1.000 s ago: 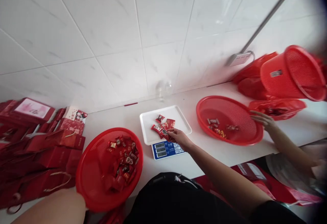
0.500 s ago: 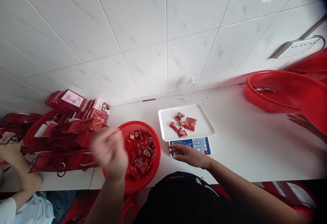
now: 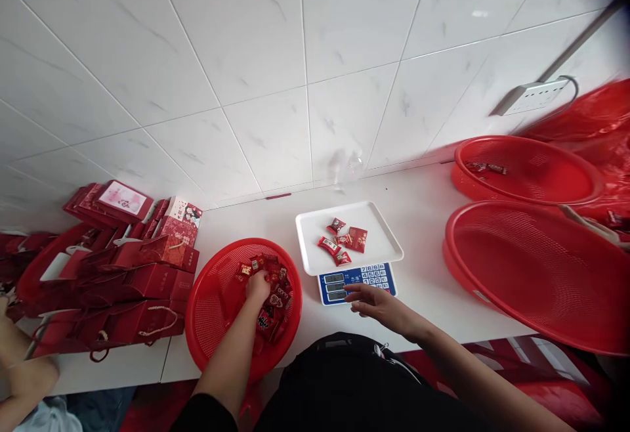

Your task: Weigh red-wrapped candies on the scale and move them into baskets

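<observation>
My left hand (image 3: 258, 286) reaches into a red plastic basket (image 3: 204, 307), its fingers curled down among red-wrapped candies (image 3: 278, 301). What they grip, if anything, is hidden. Over the lower edge of a blue-and-white digital scale (image 3: 336, 279) hovers my right hand (image 3: 377, 304), fingers stretched and holding nothing. On the scale's white tray (image 3: 381, 238) lie several small red packets, among them a twist-wrapped candy (image 3: 329, 245) and a flat square packet (image 3: 357, 239).
Red gift boxes with rope handles (image 3: 152, 317) crowd the left, beside another person's arm (image 3: 24, 353). At right, a large red basket (image 3: 541, 268) stands before another basket (image 3: 472, 186) holding some packets. A power strip (image 3: 534, 96) is on the wall.
My left hand has gone from blurred above the basket's left side down into the candies. The front right basket has come down onto the table. My right hand stays by the scale.
</observation>
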Tool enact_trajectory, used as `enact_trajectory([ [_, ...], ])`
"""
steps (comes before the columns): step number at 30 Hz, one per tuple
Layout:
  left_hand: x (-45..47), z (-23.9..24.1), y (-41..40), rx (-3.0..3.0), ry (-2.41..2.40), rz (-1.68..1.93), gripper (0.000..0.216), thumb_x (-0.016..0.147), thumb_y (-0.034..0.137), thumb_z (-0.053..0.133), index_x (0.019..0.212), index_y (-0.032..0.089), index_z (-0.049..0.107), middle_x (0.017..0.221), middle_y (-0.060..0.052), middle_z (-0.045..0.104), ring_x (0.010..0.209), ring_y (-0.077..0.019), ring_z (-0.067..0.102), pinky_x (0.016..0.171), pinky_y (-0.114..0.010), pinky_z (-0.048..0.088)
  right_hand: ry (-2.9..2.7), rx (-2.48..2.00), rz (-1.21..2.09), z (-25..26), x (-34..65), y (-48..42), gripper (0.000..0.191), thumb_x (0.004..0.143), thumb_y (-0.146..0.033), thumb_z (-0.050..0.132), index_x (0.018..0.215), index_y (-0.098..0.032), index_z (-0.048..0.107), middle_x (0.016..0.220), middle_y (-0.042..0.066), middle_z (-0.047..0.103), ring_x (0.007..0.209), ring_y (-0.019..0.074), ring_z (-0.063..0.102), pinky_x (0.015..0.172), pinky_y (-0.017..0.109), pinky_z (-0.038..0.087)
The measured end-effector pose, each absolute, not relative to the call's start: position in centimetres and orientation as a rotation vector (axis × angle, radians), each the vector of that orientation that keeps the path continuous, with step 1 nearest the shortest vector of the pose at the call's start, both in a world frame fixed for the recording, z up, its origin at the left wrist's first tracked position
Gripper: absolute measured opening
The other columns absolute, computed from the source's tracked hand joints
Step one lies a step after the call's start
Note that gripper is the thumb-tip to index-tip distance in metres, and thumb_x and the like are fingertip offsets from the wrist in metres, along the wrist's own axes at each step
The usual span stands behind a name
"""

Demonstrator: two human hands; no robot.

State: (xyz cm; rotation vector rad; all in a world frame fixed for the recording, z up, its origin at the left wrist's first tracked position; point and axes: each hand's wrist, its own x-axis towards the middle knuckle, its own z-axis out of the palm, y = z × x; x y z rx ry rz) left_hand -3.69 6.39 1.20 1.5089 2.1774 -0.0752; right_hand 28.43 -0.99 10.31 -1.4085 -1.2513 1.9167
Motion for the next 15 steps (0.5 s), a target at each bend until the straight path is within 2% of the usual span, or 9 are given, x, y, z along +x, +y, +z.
enact_trajectory([
  [5, -5.2, 4.9, 6.2, 1.601, 2.206, 0.029, 0.019, 0.081, 0.021, 0.046, 0.092, 0.018, 0.061, 0.091, -0.01, 0.067, 0.086, -0.0228, 0.061, 0.068, -0.029, 0.043, -1.23, -1.445, 1.866, 9.8, 29.0, -0.8, 0.045, 0.068, -0.038, 0.065, 0.109, -0.021, 0.059, 0.097, 0.006, 0.064, 0.082, 0.0177, 0.059, 0.076, 0.037, 0.046],
  [8, -3.7, 8.3, 6.5, 1.653, 2.17, 0.465, 0.023, 0.084, 0.029, 0.043, 0.097, 0.018, 0.059, 0.096, -0.008, 0.066, 0.085, -0.0199, 0.06, 0.07, -0.027, 0.045, -1.203, -1.461, 1.849, 9.1, 29.2, -0.5, 0.043, 0.069, -0.039, 0.065, 0.108, -0.02, 0.059, 0.094, 0.006, 0.064, 0.079, 0.0166, 0.058, 0.072, 0.034, 0.045],
  [11, 1.0, 10.6, 7.3, 1.64, 1.875, 0.778, 0.026, 0.082, 0.037, 0.047, 0.095, 0.019, 0.061, 0.094, -0.005, 0.067, 0.082, -0.0179, 0.061, 0.07, -0.027, 0.047, -1.189, -1.459, 1.841, 8.8, 29.0, -0.2, 0.04, 0.07, -0.04, 0.064, 0.105, -0.02, 0.06, 0.083, 0.003, 0.064, 0.076, 0.0158, 0.057, 0.069, 0.032, 0.044],
  [15, 9.2, 10.1, 8.8, 1.807, 1.546, 0.624, 0.017, 0.079, 0.022, 0.052, 0.09, 0.019, 0.064, 0.09, -0.004, 0.069, 0.082, -0.0169, 0.062, 0.074, -0.027, 0.046, -1.204, -1.461, 1.816, 8.9, 28.6, -0.4, 0.038, 0.071, -0.04, 0.063, 0.103, -0.019, 0.06, 0.077, 0.001, 0.064, 0.072, 0.0153, 0.057, 0.067, 0.031, 0.044],
])
